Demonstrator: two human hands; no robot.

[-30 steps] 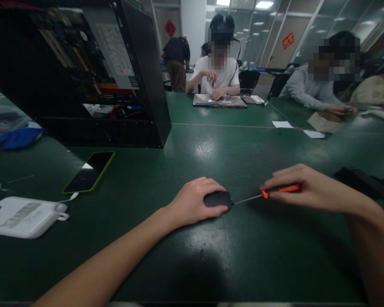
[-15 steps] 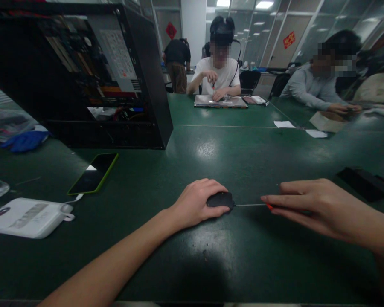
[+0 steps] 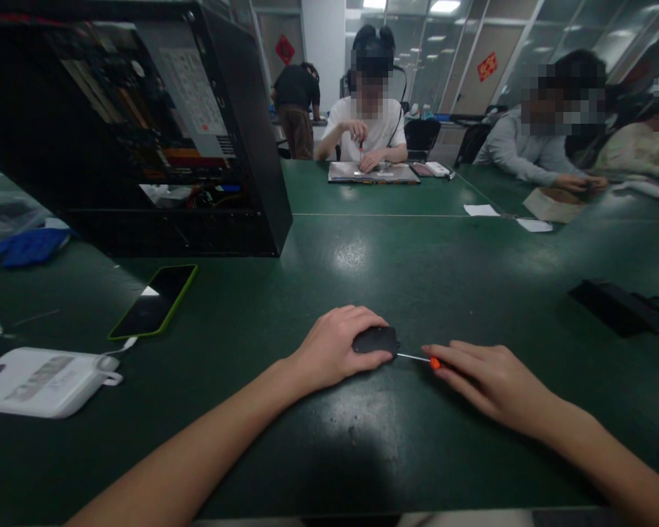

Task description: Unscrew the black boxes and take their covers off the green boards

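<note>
My left hand is wrapped round a small black computer mouse on the green table, thumb on the near side and fingers over the far side. From the right, my right hand grips a screwdriver with an orange-red handle. Its thin metal shaft lies almost level and points left, with the tip at the mouse's right end. Whether the tip sits inside the mouse or only touches it, I cannot tell. Most of the handle is hidden under my right fingers.
An open black computer case stands at the back left. Nearer lie a green-edged phone, a white power bank and a blue glove. A black object lies to the right. Across the table a person handles a flat panel.
My right hand has come left and slightly down with the screwdriver, bringing its handle closer to the mouse. My left hand keeps its hold. The whole view has shifted slightly.
</note>
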